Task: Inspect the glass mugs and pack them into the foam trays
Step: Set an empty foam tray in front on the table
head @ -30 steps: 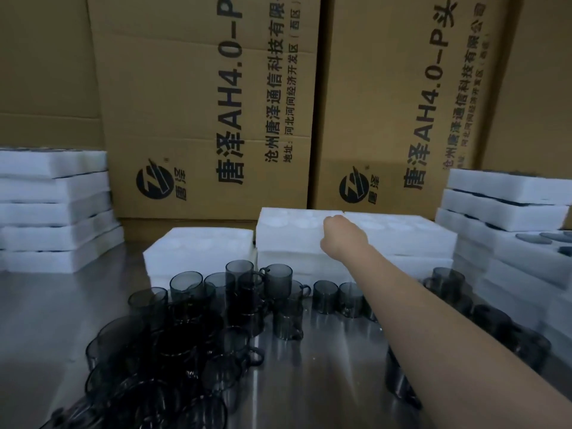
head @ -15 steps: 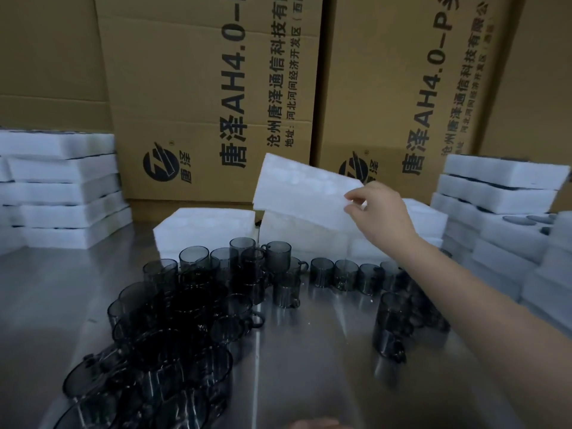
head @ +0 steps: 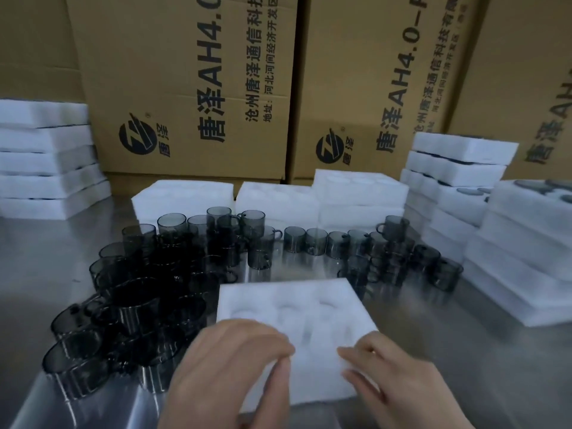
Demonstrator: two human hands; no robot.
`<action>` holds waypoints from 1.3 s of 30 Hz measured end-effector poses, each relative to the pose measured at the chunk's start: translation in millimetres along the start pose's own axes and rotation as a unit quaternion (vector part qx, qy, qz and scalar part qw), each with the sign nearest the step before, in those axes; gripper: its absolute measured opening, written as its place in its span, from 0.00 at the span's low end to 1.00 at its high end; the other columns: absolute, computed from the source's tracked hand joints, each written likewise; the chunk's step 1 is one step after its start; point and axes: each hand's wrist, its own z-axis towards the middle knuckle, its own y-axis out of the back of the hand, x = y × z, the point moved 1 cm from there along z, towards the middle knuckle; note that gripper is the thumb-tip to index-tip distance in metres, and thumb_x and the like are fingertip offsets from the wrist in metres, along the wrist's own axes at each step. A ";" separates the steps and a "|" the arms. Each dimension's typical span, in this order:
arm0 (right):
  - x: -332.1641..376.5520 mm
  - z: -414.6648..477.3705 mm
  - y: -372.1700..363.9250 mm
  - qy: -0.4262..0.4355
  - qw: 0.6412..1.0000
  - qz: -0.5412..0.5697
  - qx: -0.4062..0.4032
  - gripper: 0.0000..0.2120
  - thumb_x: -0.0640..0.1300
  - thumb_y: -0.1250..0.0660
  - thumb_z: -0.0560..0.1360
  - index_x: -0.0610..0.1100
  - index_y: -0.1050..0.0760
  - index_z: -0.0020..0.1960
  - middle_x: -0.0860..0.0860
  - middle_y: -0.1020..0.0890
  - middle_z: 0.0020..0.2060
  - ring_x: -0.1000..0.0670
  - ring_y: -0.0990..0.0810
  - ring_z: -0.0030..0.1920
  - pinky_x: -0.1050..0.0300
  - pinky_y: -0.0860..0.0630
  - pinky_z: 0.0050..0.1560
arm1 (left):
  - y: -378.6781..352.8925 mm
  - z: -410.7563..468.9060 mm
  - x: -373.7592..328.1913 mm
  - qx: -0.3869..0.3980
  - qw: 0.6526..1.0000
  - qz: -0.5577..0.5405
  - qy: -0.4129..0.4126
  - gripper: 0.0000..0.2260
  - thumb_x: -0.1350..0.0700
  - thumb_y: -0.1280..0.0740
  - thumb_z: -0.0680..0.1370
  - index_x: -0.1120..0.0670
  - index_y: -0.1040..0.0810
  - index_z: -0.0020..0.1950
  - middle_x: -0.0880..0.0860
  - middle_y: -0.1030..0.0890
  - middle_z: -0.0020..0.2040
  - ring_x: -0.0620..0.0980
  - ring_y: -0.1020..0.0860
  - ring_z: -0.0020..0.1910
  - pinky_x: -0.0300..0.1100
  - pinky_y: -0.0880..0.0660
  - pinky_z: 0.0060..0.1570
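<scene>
White foam tray (head: 291,308), just fetched from the back stack (head: 359,193), lies ready for filling by the glass mugs (head: 315,240), left grip (head: 229,366) and right grip (head: 399,379) clasping its near edge.

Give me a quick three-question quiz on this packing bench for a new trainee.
1. True or false: the foam tray nearest the person already holds mugs.
2. Most of the loose glass mugs are: A) on the table left of that tray, B) inside that tray, C) in the person's hands.
3. Fill in: the left hand and the right hand both grip the tray's ____ edge.

Key: 1 false; 2 A; 3 near.
</scene>
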 end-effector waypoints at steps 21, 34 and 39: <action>-78.3 37.0 -6.0 -0.297 0.947 0.082 -0.086 0.11 0.36 0.34 0.75 0.50 0.18 0.49 0.55 0.20 0.46 0.59 0.25 0.42 0.65 0.32 0.46 | -57.2 -7.3 26.1 0.282 0.948 -0.030 0.146 0.38 0.25 0.63 0.66 0.34 0.42 0.74 0.34 0.50 0.76 0.33 0.59 0.75 0.38 0.66 0.72; -132.6 58.2 -48.6 -0.335 0.925 0.155 0.087 0.13 0.39 0.33 0.75 0.55 0.24 0.54 0.57 0.19 0.52 0.55 0.23 0.54 0.63 0.31 0.53 | -80.2 9.4 49.6 0.202 0.913 -0.171 0.309 0.17 0.46 0.34 0.77 0.44 0.26 0.66 0.40 0.31 0.71 0.35 0.49 0.75 0.33 0.47 0.68; -139.2 54.2 -42.8 -0.347 0.927 0.129 0.062 0.05 0.44 0.34 0.77 0.53 0.24 0.45 0.58 0.18 0.43 0.57 0.21 0.48 0.74 0.34 0.41 | -82.7 5.0 48.7 0.197 0.911 -0.168 0.321 0.17 0.47 0.34 0.78 0.46 0.25 0.66 0.38 0.27 0.67 0.34 0.49 0.74 0.29 0.47 0.64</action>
